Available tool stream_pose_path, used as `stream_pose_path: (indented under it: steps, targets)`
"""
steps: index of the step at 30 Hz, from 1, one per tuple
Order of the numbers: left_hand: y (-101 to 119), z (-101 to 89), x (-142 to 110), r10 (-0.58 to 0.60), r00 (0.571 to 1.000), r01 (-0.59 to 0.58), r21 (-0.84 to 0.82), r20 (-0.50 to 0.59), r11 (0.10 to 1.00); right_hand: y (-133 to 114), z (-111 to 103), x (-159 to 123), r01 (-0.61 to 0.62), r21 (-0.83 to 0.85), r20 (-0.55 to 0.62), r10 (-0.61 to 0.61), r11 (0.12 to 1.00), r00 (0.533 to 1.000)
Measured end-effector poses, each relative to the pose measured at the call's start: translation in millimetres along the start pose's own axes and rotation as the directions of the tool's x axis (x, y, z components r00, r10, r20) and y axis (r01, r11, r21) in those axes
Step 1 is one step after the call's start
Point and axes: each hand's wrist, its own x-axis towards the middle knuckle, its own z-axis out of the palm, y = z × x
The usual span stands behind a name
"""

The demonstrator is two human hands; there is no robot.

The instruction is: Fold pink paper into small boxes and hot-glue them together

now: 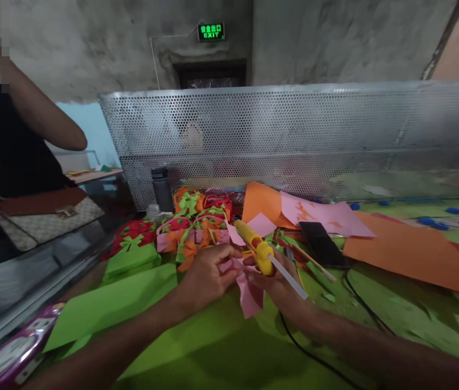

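Note:
My left hand (208, 273) is closed, pinching a folded piece of pink paper (251, 297) between thumb and fingers. In my right hand (284, 284) is a yellow hot glue gun (249, 235), pointing away from me, with a whitish glue stick (288, 275) sticking out of its back. The right fingertips also reach the pink paper, close to the left ones. Just beyond my hands stand small paper baskets in red, orange and pink, one with a green paper flower (188, 203). The glue gun's trigger and much of my right fingers are hidden.
Green sheets (111, 303) lie at left, orange card (412, 252) and a pink sheet (322, 214) at right. A black phone (322, 244), wooden stick (314, 262), cable (310, 352) and dark bottle (161, 189) are around. A perforated metal panel (294, 135) backs the table. A person (5, 146) stands left.

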Motion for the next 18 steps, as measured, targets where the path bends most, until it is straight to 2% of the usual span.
stream_pose_path:
  steps: [4,8,13,18]
  targets:
    - [0.6,-4.3,-0.5,0.019,1.0,-0.019,0.032,0.024,0.999,-1.7,0.3,1.7,-0.019,-0.068,-0.027,0.017,0.998,1.0]
    - [1.1,-6.8,-0.2,0.039,0.999,-0.04,0.053,0.026,0.998,-1.2,-0.5,1.6,0.019,-0.173,-0.03,-0.024,0.985,0.999]
    - [2.6,-7.5,-0.2,0.064,0.998,-0.066,0.123,0.021,0.99,1.5,-1.4,0.3,-0.005,-0.164,-0.029,0.0,0.986,1.0]
    - [4.6,-8.1,1.0,0.101,0.994,-0.104,0.155,0.03,0.982,11.6,-3.3,0.5,0.062,-0.174,-0.004,-0.063,0.983,0.998]
